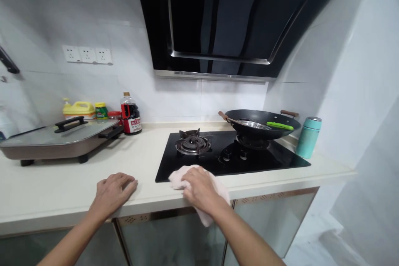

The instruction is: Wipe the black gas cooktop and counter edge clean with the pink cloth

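Observation:
My right hand (201, 187) grips a pale pink cloth (179, 177), pressing it on the front edge of the black gas stove (193, 168). Part of the cloth hangs over the counter's edge, in front of the cabinet doors. My left hand (114, 193) rests on the white countertop (146, 170) to the left of the stove, holding nothing, its fingers slightly bent and the thumb apart. The left burner (193, 143) stands bare just behind the cloth. On the right burner sits a black wok (246, 114) with a metal utensil and a green-handled tool (279, 125) lying in it.
A lidded electric pan (62, 143) stands on the left of the counter. Behind it are a yellow jug (79, 110), small jars and a dark sauce bottle (131, 114). A teal flask (308, 138) stands at the right. The black range hood (218, 20) hangs above.

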`<state>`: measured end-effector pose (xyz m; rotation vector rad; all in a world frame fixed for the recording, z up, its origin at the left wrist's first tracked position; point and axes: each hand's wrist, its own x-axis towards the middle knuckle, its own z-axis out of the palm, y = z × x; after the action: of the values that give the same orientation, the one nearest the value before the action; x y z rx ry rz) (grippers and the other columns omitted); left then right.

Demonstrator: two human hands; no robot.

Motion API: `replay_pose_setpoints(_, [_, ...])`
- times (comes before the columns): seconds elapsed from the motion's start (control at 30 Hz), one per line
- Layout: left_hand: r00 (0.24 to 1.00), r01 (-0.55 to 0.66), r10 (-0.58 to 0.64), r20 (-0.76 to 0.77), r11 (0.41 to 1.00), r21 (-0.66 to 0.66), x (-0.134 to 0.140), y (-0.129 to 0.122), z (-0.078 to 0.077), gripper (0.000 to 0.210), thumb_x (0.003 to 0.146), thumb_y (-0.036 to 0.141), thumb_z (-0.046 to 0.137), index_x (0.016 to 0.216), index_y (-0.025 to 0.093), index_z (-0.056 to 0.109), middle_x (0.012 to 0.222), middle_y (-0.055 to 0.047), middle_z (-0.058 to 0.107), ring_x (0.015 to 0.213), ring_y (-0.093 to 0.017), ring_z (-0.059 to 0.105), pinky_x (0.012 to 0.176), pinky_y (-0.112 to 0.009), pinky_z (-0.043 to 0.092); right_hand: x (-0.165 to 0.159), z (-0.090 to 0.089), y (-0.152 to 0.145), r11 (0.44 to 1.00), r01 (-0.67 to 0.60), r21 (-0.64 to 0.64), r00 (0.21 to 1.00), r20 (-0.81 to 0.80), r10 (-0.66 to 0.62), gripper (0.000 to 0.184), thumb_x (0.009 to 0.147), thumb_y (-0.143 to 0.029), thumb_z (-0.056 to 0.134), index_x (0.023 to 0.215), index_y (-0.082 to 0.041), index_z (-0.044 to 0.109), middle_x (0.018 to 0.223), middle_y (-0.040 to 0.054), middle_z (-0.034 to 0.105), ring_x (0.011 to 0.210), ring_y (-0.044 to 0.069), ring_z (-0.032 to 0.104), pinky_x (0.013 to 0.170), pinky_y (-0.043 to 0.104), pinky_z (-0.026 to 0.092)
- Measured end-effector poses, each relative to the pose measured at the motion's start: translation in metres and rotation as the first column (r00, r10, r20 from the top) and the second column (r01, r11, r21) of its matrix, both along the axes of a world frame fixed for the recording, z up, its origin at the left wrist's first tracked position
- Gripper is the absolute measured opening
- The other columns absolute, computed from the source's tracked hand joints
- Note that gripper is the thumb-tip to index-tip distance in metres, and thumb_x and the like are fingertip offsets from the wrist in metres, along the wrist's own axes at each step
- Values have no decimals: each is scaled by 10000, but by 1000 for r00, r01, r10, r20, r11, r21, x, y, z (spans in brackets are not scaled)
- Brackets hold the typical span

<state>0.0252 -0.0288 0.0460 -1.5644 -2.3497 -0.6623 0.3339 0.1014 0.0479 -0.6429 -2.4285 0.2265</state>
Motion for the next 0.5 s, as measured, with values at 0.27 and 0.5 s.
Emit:
replay_pose_setpoints(0.27, [999, 20, -22, -35, 999, -42, 1, 3, 0, 450, 884, 554, 442, 972, 277, 786, 1156, -75, 745, 1159, -325, 629, 968, -474, 423, 207, -9, 132, 729, 683, 40, 713, 179, -678, 355, 898, -241, 559, 1211, -249, 725, 1254, 89, 633, 1066, 252, 558, 923, 340, 416])
replay_pose_setpoints(0.5, [1000, -4, 2, -25, 996, -90, 5, 3, 2, 470, 908, 554, 409, 1016, 284, 778, 1181, -74, 727, 1170, -316, 616, 959, -468, 407, 245, 7, 184, 572, 817, 64, 537, 274, -798, 351, 971, -318, 474, 1249, -202, 655, 1165, 168, 575, 1079, 359, 555, 866, 441, 458])
